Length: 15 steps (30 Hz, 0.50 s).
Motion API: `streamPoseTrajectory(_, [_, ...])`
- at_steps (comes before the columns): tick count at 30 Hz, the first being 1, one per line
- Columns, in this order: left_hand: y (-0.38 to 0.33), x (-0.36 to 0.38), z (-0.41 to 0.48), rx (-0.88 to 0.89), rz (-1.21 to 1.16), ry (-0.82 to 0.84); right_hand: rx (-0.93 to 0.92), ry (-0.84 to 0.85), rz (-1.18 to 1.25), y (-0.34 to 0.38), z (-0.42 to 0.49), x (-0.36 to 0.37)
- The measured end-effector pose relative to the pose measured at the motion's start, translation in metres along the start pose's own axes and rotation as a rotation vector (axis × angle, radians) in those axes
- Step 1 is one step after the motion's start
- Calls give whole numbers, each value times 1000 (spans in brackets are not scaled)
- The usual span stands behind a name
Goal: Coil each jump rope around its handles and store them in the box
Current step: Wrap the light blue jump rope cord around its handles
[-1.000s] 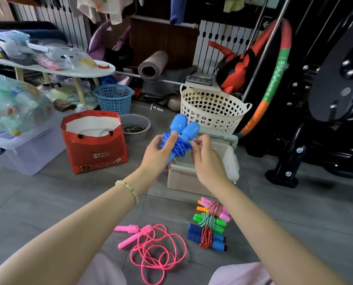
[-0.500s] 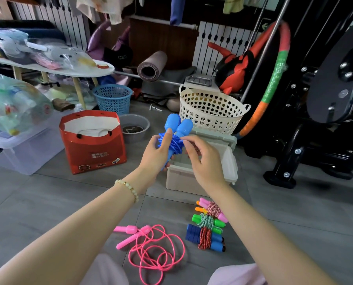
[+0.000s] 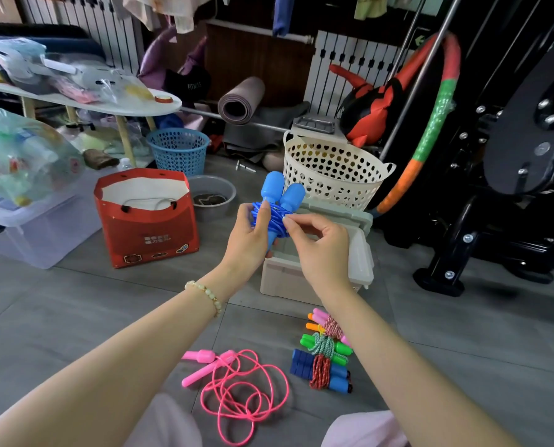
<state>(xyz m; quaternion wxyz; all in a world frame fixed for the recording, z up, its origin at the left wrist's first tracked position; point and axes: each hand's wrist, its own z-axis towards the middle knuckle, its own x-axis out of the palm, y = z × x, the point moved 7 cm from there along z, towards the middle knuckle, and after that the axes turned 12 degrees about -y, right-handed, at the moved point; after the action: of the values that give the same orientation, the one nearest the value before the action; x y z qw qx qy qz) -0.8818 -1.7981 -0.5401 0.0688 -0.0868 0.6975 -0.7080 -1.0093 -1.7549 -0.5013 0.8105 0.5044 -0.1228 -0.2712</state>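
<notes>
My left hand [image 3: 248, 240] grips a blue jump rope [image 3: 277, 201], its two handles side by side and upright, the blue cord wound around them. My right hand [image 3: 320, 250] pinches the cord at the coil's right side. Both hands hover over the open white box [image 3: 362, 253] on the floor. Below, a pink jump rope [image 3: 237, 382] lies loose and uncoiled. To its right lie three coiled ropes: one with pink and orange handles [image 3: 325, 322], one with green handles [image 3: 325, 345], one with blue handles [image 3: 320, 372].
A red paper bag [image 3: 146, 221] stands left of the box, with a metal bowl [image 3: 212, 196] behind it. A cream perforated basket [image 3: 333, 172] sits right behind the box. A blue basket [image 3: 178, 150], a clear storage bin [image 3: 37, 227] and black gym equipment [image 3: 494, 188] surround the grey floor.
The blue rope bundle has dropped slightly lower, closer to the box. My right hand's fingers shifted from the coil's side to pinching the cord at its front.
</notes>
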Motion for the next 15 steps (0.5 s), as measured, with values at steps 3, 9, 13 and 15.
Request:
streamPoseTrajectory(3, [0, -1, 0, 28, 12, -3, 85, 20, 37, -6, 3, -1])
streamPoseTrajectory(9, [-5, 0, 0, 100, 60, 45, 161, 53, 54, -10, 3, -1])
streamPoseTrajectory(13, [-7, 2, -4, 137, 80, 89, 160, 35, -3, -12, 4, -4])
streamPoseTrajectory(15, [-8, 5, -5, 141, 76, 114, 94, 35, -64, -9, 5, -4])
